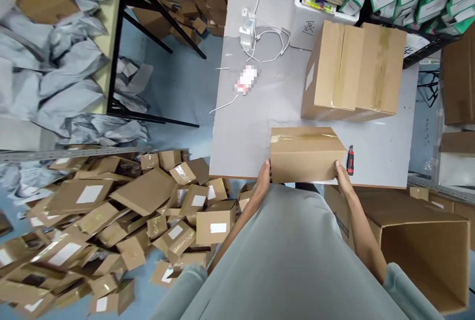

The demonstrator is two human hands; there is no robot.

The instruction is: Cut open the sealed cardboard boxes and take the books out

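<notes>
Between my two hands is a brown cardboard box [308,159], its top seam closed with clear tape. It sits at the table's front edge, close to my body. My left hand [263,177] grips the box's left end, its fingers partly hidden behind the side. On the right end, my right hand [342,176] presses with the thumb toward the front corner and the other fingers mostly out of sight. A red and black utility knife [350,160] lies on the table just right of that hand.
Two taped cartons [352,70] stand behind on the table [237,147]. A power strip [247,33] with white cables lies further back. Many boxes [148,196] are heaped on the floor at left. A large open carton [423,251] stands at right.
</notes>
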